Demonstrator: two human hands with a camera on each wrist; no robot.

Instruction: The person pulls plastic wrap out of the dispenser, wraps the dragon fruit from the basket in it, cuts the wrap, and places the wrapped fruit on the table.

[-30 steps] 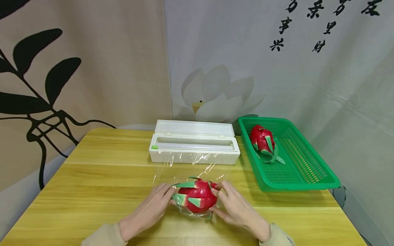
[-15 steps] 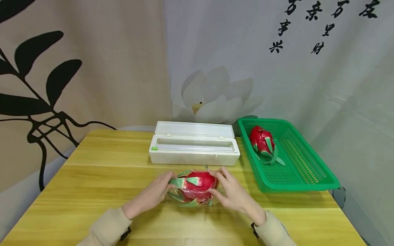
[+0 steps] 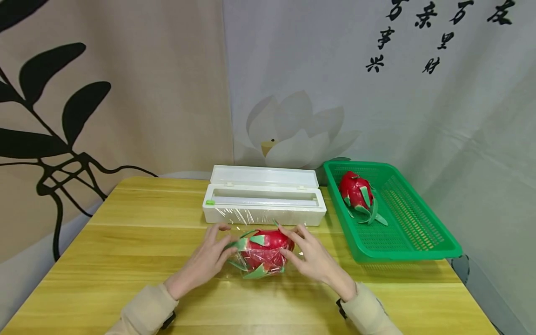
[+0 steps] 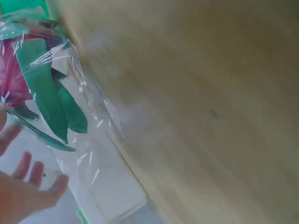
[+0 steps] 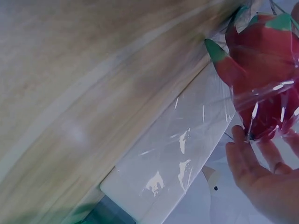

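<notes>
A red dragon fruit (image 3: 268, 253) with green leaf tips lies at the middle of the table, partly covered by clear cling film (image 3: 238, 216) that stretches toward the white box. My right hand (image 3: 313, 258) holds the fruit's right end, thumb at the near side and fingers over the top. In the right wrist view its fingertips (image 5: 239, 133) meet the film-covered skin. At the other end is my left hand (image 3: 205, 263), its fingers spread beside the green leaves. The left wrist view shows those fingers (image 4: 58, 184) apart from the fruit, close to the loose film.
Behind the fruit stands a white cling film box (image 3: 264, 216), lid up, with a roll inside and a green slider at its left. A green basket (image 3: 402, 255) at the right holds another dragon fruit (image 3: 357, 190). A printed curtain (image 3: 293, 70) hangs behind the table.
The dragon fruit has turned over away from me and moved slightly toward the box, with film now over its near side. My left hand has let go of its left end.
</notes>
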